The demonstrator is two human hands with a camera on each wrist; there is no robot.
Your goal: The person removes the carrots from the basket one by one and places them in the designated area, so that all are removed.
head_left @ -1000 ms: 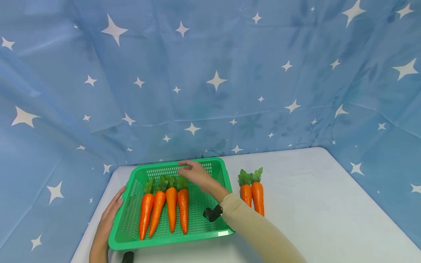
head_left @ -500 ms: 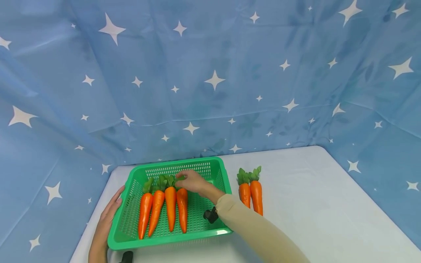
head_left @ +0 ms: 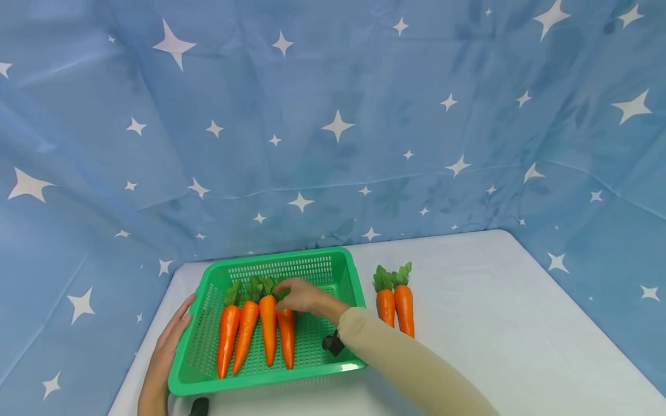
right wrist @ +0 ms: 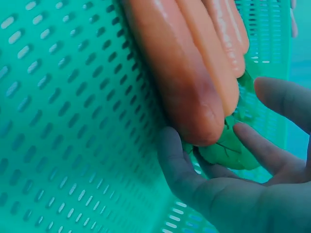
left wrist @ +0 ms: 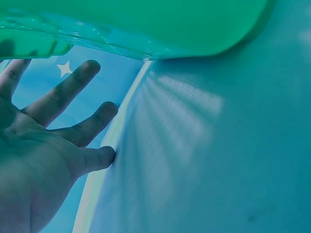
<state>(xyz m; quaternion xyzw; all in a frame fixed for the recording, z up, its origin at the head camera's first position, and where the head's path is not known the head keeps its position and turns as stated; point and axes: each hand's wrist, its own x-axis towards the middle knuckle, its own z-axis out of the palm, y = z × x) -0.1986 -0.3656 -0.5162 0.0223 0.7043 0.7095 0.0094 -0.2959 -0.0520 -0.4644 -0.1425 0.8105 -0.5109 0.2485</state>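
Inside a green plastic basket point(head_left: 307, 378) lie several carrots with leafy tops. My right hand point(head_left: 302, 296) is over the leafy end of the rightmost carrot point(head_left: 287, 341). Seen from the right wrist, the bent, spread fingers of the right hand point(right wrist: 262, 194) surround the blunt end of that carrot point(right wrist: 184, 82) and its leaves point(right wrist: 228, 150), with gaps showing between some fingertips and the carrot. My left hand point(head_left: 166, 346) rests at the basket's left side. In the left wrist view the left hand's fingers point(left wrist: 60, 97) are spread, beside the basket wall point(left wrist: 170, 29).
Two more carrots, a left one point(head_left: 385, 306) and a right one point(head_left: 404, 309), lie on the white table point(head_left: 494, 323) just right of the basket. A blue cloth point(head_left: 333, 86) with white stars hangs behind and around the table.
My right hand has come down from above the basket's far part, moving toward me and slightly left onto the rightmost carrot's leafy end. The left hand stays at the basket's side.
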